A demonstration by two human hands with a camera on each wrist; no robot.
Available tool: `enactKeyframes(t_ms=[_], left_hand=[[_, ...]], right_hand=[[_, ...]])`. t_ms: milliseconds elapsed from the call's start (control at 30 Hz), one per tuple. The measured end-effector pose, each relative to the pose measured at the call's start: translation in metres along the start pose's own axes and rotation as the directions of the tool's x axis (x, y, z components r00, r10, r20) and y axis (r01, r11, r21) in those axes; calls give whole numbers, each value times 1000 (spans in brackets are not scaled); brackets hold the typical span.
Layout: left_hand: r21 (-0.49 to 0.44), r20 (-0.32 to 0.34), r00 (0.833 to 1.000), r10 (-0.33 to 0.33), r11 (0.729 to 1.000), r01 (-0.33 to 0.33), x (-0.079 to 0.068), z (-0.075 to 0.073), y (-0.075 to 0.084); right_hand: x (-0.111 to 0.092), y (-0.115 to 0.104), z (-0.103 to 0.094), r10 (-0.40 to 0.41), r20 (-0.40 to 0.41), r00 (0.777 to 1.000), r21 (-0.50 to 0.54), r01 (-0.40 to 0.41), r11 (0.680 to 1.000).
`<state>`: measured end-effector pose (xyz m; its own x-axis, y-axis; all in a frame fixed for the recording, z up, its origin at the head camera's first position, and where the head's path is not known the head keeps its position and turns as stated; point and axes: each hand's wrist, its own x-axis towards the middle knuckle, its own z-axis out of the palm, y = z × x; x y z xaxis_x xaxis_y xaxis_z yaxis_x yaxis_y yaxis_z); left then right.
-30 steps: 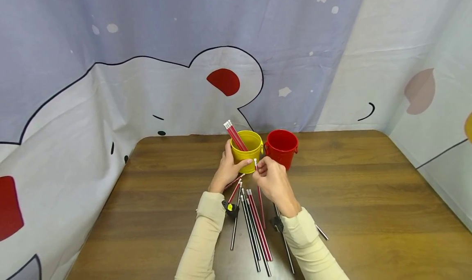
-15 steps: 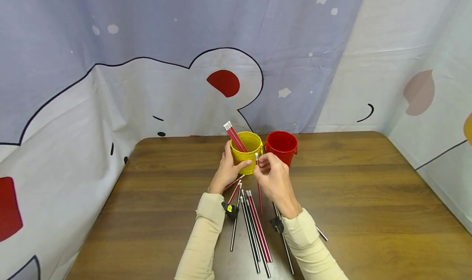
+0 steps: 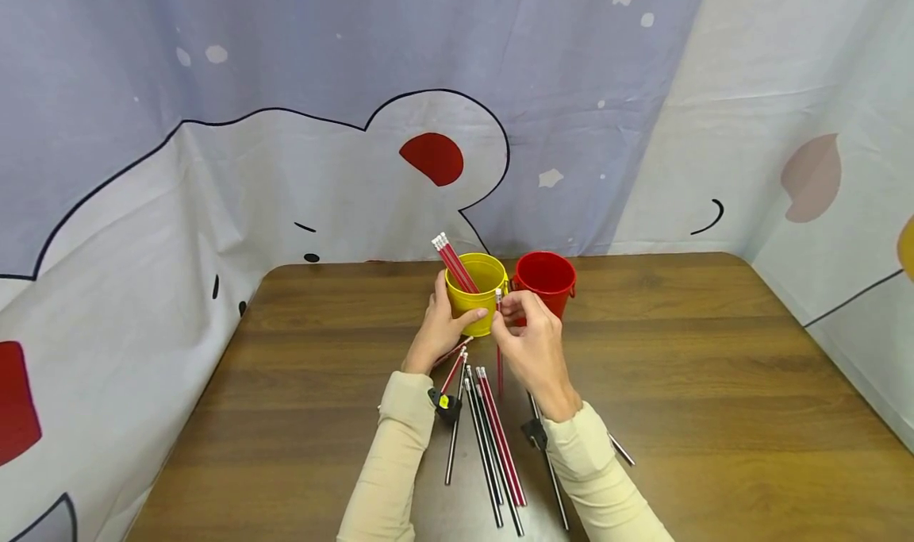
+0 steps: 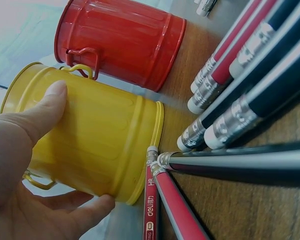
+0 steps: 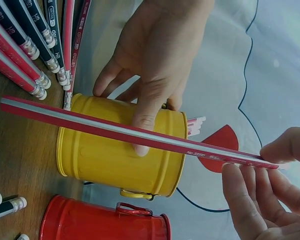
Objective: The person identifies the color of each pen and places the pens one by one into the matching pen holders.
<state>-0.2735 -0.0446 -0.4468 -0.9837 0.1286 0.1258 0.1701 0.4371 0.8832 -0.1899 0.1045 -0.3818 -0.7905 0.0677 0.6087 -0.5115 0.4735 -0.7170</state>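
Note:
My left hand [image 3: 437, 332] grips the yellow bucket [image 4: 102, 135] from its left side, the thumb lying along the near wall. Several red-striped pencils [image 3: 455, 263] lean in that bucket, white eraser ends up. In front of it, my right hand [image 3: 534, 347] pinches a red-and-silver pencil [image 5: 115, 131] close to its eraser end between thumb and fingers. That pencil hangs nearly upright, lower end apart from the table, and in the right wrist view it crosses in front of the bucket. The red bucket [image 3: 561, 297] stands just right of the yellow one.
Red pencils [image 3: 505, 451] and dark pencils [image 3: 485, 456] lie together on the wooden table [image 3: 321, 447] between my forearms. More pencils lie by the left wrist and under the right forearm. A printed cloth [image 3: 300, 185] hangs behind the table.
My right hand has lifted the red pencil, its lower end rising off the table area near the other pencils, and has shifted slightly away from me. The left hand and both buckets stay put.

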Motion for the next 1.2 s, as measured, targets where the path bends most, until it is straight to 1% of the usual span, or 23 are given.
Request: enactKeyframes(t_ms=[367, 567, 700, 867, 933, 1067, 1200], left_hand=[[7, 2, 1000, -3, 1000, 3, 0, -1, -1], [12, -5, 1000, 16, 1000, -16, 1, -1, -2], [7, -6, 1000, 15, 1000, -15, 2, 0, -1], [-16, 2, 999, 33, 999, -33, 1, 2, -2], [-18, 3, 1000, 29, 999, -29, 1, 3, -2], [-3, -9, 1000, 1, 1000, -2, 1, 1, -3], [7, -12, 1000, 0, 1000, 0, 2, 1, -3]], right_hand=[[-2, 1, 3, -1, -8, 1000, 14, 1, 1000], [-2, 1, 7, -3, 2, 1000, 12, 3, 1000], [0, 1, 6, -16, -9, 1000, 11, 16, 1000], [1, 0, 5, -20, -22, 1000, 14, 20, 1000], [2, 0, 4, -25, -24, 999, 14, 25, 1000], [9, -4, 3, -44, -21, 999, 9, 44, 999], [19, -8, 0, -67, -37, 997, -2, 67, 998]])
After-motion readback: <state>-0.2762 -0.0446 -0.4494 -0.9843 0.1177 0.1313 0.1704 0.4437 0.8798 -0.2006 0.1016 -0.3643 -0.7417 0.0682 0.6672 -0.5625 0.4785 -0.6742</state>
